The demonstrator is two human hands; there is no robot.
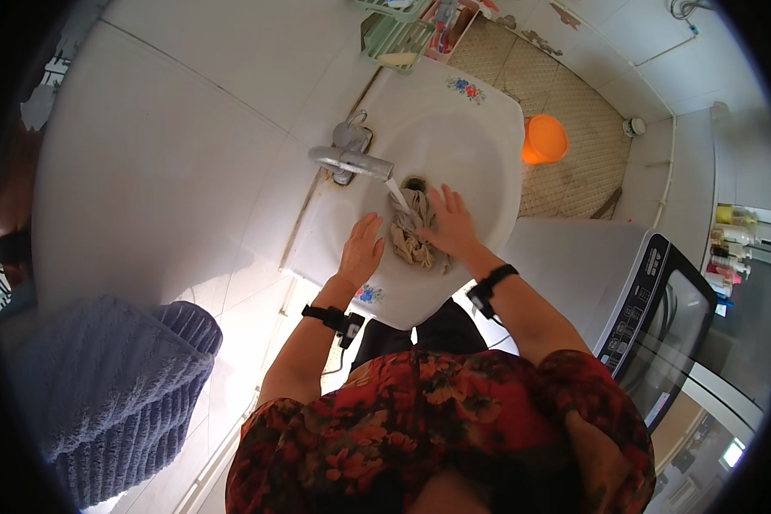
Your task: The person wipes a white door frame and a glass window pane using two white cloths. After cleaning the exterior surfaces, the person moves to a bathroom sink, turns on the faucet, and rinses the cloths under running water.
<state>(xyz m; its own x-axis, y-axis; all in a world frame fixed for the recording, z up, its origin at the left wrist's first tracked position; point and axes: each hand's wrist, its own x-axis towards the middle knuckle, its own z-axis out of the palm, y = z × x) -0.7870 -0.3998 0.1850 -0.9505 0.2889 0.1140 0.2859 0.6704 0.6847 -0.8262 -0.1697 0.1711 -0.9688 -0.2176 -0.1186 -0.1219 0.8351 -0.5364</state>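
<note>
A wet, crumpled beige cloth (413, 241) lies in the white ceramic washbasin (482, 138), just below the drain hole (415, 184). Water runs from the metal faucet (360, 162) onto the cloth. My right hand (451, 223) is at the cloth's right edge with fingers spread; whether its fingertips touch the fabric is hard to tell. Left of the cloth, my left hand (361, 250) hovers over the basin, holding nothing, its fingers extended and thumb apart. Black straps with small devices circle both wrists.
Green soap dishes (398, 40) and a pink basket (451, 29) sit beyond the basin. An orange bucket (545, 139) stands on the tiled floor. To the right is a washing machine (655, 308); bottles (732, 234) line a shelf. A blue-grey towel (122, 379) hangs at left.
</note>
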